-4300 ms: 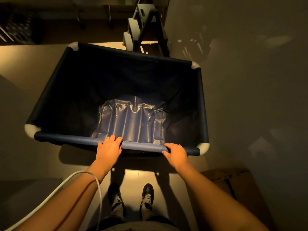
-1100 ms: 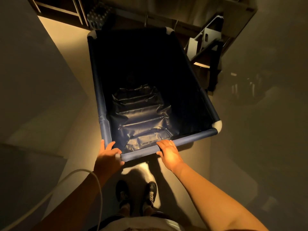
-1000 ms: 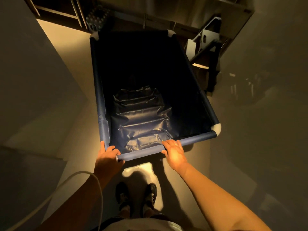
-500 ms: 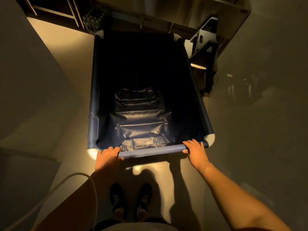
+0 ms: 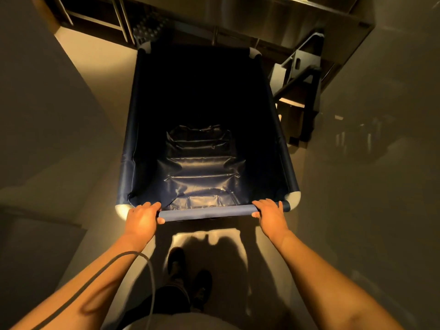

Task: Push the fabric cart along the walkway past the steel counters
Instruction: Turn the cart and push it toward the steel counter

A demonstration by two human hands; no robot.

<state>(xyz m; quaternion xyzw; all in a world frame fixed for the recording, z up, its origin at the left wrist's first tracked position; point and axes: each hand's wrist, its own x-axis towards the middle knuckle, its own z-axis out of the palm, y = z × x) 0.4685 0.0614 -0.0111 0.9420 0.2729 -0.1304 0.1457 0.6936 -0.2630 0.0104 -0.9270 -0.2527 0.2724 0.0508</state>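
A dark blue fabric cart (image 5: 206, 212) with white corner caps stands lengthwise in front of me on a narrow tan walkway. Nothing lies inside it; its shiny wrinkled bottom shows. My left hand (image 5: 142, 220) grips the near rail at its left end. My right hand (image 5: 270, 214) grips the same rail at its right end, next to the white corner. Steel counters flank the walkway: one on the left (image 5: 47, 129) and one on the right (image 5: 371, 177).
A grey step stool (image 5: 300, 75) stands close to the cart's far right side. Steel shelving (image 5: 262, 17) crosses the end of the walkway just beyond the cart. A thin cable (image 5: 147, 277) loops over my left forearm. My shoes (image 5: 188, 272) are on the floor below.
The cart has swung from crosswise and angled to straight along the walkway. My right hand slid from the rail's middle to its right end; the left hand closed on the left end.
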